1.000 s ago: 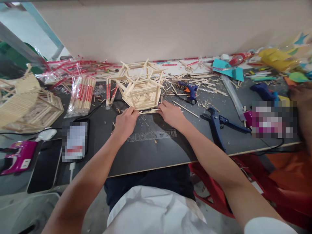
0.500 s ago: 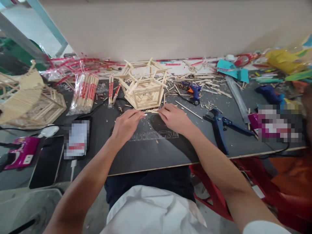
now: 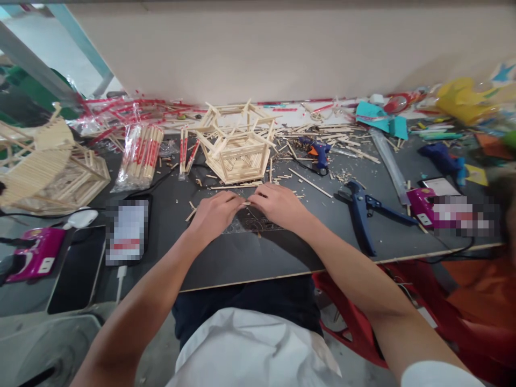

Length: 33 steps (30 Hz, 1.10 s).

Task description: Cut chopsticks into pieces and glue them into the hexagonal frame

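My left hand (image 3: 217, 213) and my right hand (image 3: 274, 204) meet fingertip to fingertip over the dark table. Both pinch a small pale wooden stick (image 3: 245, 203) between them; most of it is hidden by the fingers. Beneath the hands lies a clear patterned ruler (image 3: 258, 224), partly covered. A many-sided frame of wooden sticks (image 3: 244, 156) stands just beyond the hands, with loose sticks along its front edge. Short stick pieces (image 3: 190, 214) rest left of my left hand.
Blue cutter (image 3: 362, 220) and blue glue gun (image 3: 321, 153) lie to the right. Packed chopsticks (image 3: 141, 156), a lit phone (image 3: 127, 228) and another stick structure (image 3: 52, 172) are left. Stick scraps cover the back; at the far right is a blurred person (image 3: 506, 215).
Both hands have come closer together and slightly nearer to me, with the small stick now between their fingertips. A stick lying along the frame's front is now uncovered.
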Each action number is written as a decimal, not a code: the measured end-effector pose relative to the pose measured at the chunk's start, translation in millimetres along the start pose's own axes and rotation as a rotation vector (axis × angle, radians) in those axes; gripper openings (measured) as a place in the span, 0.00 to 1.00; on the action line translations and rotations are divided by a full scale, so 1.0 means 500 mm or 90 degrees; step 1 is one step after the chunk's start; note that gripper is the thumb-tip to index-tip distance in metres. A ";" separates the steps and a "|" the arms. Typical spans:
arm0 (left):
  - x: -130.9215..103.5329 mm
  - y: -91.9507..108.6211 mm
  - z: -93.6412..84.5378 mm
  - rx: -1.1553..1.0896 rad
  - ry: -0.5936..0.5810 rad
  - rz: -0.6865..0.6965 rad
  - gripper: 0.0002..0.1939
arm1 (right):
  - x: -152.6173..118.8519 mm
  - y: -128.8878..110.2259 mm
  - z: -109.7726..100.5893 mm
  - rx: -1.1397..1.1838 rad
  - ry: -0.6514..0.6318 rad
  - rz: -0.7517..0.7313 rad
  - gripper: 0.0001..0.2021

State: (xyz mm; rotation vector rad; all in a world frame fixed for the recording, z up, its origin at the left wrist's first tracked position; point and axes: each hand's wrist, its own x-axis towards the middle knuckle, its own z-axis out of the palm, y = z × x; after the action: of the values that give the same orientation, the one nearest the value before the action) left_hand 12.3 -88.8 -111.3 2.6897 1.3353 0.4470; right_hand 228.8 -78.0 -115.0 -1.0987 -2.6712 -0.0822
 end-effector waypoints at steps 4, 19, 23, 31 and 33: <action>-0.005 -0.003 -0.026 0.056 -0.079 -0.038 0.13 | -0.003 0.007 -0.003 0.047 -0.066 0.037 0.14; -0.010 -0.028 -0.030 0.004 -0.106 -0.035 0.17 | -0.013 0.036 0.004 0.261 -0.046 0.044 0.11; -0.009 -0.028 -0.026 -0.018 -0.081 -0.039 0.17 | -0.014 0.028 -0.001 0.404 -0.003 0.104 0.13; -0.008 -0.028 -0.022 -0.015 -0.099 -0.058 0.17 | -0.014 0.011 -0.009 0.816 0.012 0.167 0.12; -0.007 -0.029 -0.021 -0.025 -0.112 -0.054 0.16 | -0.014 0.011 -0.007 0.850 0.002 0.160 0.12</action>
State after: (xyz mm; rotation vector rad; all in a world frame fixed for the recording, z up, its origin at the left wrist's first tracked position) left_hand -3.9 -83.1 -105.0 2.5606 1.3688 0.2187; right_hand 238.3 -79.6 -113.5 -0.8414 -1.7924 1.4564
